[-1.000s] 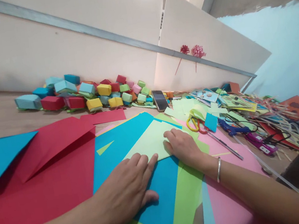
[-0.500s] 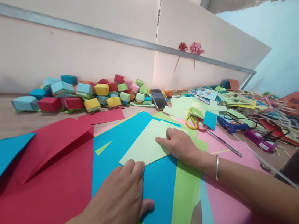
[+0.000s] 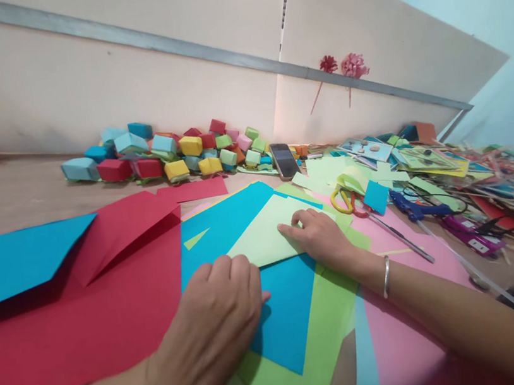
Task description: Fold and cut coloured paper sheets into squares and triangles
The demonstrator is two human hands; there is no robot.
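Observation:
A pale green sheet of paper [image 3: 263, 236], apparently folded to a slanting edge, lies on a blue sheet [image 3: 279, 317]. My right hand [image 3: 318, 235] rests on its right part with bent fingers, thumb pointing left, pressing it down. At the near left corner of the pale green sheet is my left hand [image 3: 227, 299], knuckles up and fingers curled. Its fingertips are hidden beneath it; only the thumb tip shows at the right. Under the blue sheet spreads a brighter green sheet [image 3: 320, 317].
Large red paper [image 3: 141, 323] and a raised blue sheet [image 3: 22, 260] lie left. Behind stand many small folded paper boxes [image 3: 130, 143] and a phone [image 3: 285, 160]. On the right are scissors [image 3: 342, 201], a blue glue gun [image 3: 416, 207], a purple power strip [image 3: 470, 232] and pink paper [image 3: 398, 313].
My left hand has turned and its thumb has drawn in under the palm. The right hand stays on the pale green paper. The whole view has shifted slightly left.

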